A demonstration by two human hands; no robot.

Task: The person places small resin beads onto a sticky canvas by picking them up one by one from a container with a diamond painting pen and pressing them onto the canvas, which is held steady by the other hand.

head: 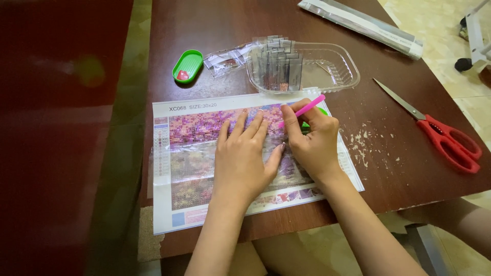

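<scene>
- Holding a thin pink plastic pen [303, 109] between thumb and fingers, the right hand [313, 143] is closed around it, and the tip points down to the upper part of the rectangular canvas sheet with a coloured grid picture [176, 168]. I cannot see whether the tip carries a bead.
- The left hand [243, 153] lies flat and open on the middle of the canvas, fingers spread, holding nothing. The two hands are side by side and touch near the thumb.
- The canvas lies at the near edge of the dark brown wooden table [230, 30]; its lower corner seems to pass a little over the edge. If the flat hand lifts, the sheet could slide or curl.
- If the surface under the left palm is sticky, I think the skin may leave dust there, or pull off beads already placed.
- A small green oval tray [188, 65] stands behind the canvas, and part of another green thing shows behind the right hand. A careless wrist could knock it and scatter what it holds.
- The clear plastic container [327, 71] full of small bags stands just beside the top edge of the canvas, and it looks easy to push.
- The red-handled scissors [440, 133] lie well apart on the right, blades closed, with white crumbs [360, 143] between them and the canvas; these crumbs may get onto the sheet.
</scene>
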